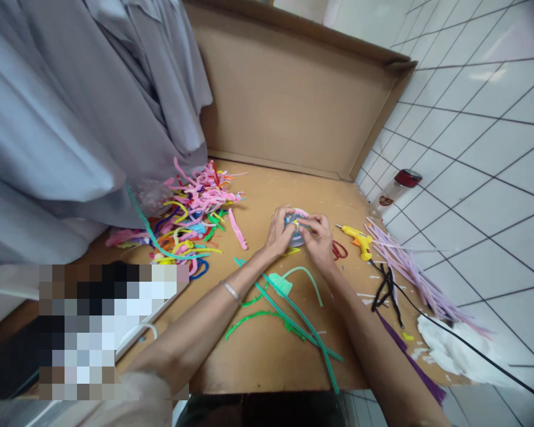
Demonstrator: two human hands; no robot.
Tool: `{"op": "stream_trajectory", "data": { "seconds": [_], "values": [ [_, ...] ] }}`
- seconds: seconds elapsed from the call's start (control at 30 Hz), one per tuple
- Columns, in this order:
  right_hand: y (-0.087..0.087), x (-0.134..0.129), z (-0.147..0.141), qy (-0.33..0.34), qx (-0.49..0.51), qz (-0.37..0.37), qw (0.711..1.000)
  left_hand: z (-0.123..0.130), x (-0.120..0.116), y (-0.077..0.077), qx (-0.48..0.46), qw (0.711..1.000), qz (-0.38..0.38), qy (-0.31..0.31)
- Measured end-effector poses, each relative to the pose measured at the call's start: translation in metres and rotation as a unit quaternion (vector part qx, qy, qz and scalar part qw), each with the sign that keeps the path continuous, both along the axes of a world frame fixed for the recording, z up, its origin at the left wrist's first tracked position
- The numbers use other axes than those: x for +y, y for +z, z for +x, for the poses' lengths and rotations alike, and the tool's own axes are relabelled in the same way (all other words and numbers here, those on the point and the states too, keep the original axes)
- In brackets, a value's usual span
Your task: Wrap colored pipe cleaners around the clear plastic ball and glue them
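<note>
A small round piece (298, 241) with a pale pink and lilac rim and a bluish middle lies between my hands, near the centre of the table. My left hand (279, 230) is closed on its left side. From the right, my right hand (317, 236) reaches over it, fingers bent together at a small yellow bit in the middle; what they pinch is too small to tell. Just in front are a yellow piece (290, 252) and a mint-green shape (280, 284) with a curved stem. Red loops (339, 250) show beside my right hand.
A yellow glue gun (359, 242) with a black cord lies right, near lilac stems (409, 267), black stems (386, 287), a bottle (394, 191) and white wadding (465, 350). Colourful stems (200, 207) pile up left. Teal stems (300, 317) cross in front. Cardboard (285, 95) stands behind.
</note>
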State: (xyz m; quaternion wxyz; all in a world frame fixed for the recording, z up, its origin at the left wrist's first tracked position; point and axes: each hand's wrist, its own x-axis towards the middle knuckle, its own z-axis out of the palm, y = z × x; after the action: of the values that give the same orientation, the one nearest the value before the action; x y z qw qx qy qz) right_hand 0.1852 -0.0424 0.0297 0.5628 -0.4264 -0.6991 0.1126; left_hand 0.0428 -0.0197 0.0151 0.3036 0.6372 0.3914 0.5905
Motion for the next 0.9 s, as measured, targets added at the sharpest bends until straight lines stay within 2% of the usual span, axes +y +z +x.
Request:
{"op": "stream_trajectory", "data": {
  "seconds": [0.23, 0.5, 0.9],
  "values": [
    [0.0010, -0.0011, -0.0017, -0.024, -0.024, -0.003, 0.999, 0.0017, 0.0024, -0.0026, -0.002, 1.000, -0.005, 0.009],
    [0.0005, -0.0012, -0.0020, -0.022, -0.027, -0.012, 0.999, -0.0003, 0.0024, -0.0057, -0.015, 1.000, -0.004, 0.000],
    [0.0001, -0.0025, -0.0041, -0.020, -0.012, -0.019, 1.000, 0.0003, -0.0062, 0.0004, -0.013, 1.000, -0.012, 0.005]
  ]
}}
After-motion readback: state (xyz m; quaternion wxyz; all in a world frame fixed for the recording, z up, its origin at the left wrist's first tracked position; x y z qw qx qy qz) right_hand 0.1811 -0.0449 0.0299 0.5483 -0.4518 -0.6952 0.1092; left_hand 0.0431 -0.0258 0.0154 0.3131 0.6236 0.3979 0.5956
